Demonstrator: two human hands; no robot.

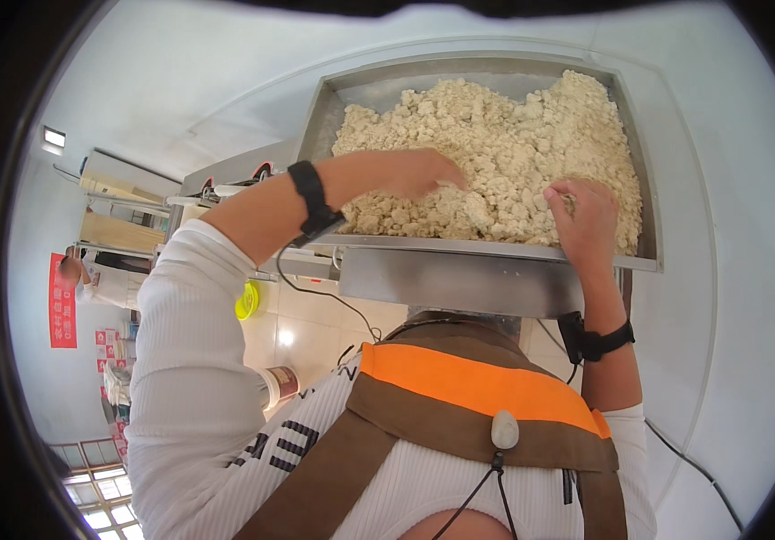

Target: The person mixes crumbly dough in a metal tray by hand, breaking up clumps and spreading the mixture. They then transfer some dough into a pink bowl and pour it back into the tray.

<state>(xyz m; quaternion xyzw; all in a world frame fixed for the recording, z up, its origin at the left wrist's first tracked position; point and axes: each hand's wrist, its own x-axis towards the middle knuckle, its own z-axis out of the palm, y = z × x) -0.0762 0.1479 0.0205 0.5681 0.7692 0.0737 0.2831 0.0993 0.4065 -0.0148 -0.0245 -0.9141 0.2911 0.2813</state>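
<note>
A large metal tray (315,126) in front of me holds a heap of pale, crumbly dough (495,135), piled highest at the far right. Over the near left part of the heap is my left hand (419,173), back upward and fingers pointing right; motion smears them, so their grip cannot be told. My right hand (585,216) is at the near right of the heap, its fingers curled in toward the thumb. What lies inside that curl, if anything, I cannot make out. Both my wrists wear black bands.
A metal panel (459,279) runs below the tray's near edge. On the left stand rack-like equipment (122,229), a yellow-green container (247,301) and a bucket (280,383) on the floor. Another person (110,284) is far left. Cables hang from my wrist bands.
</note>
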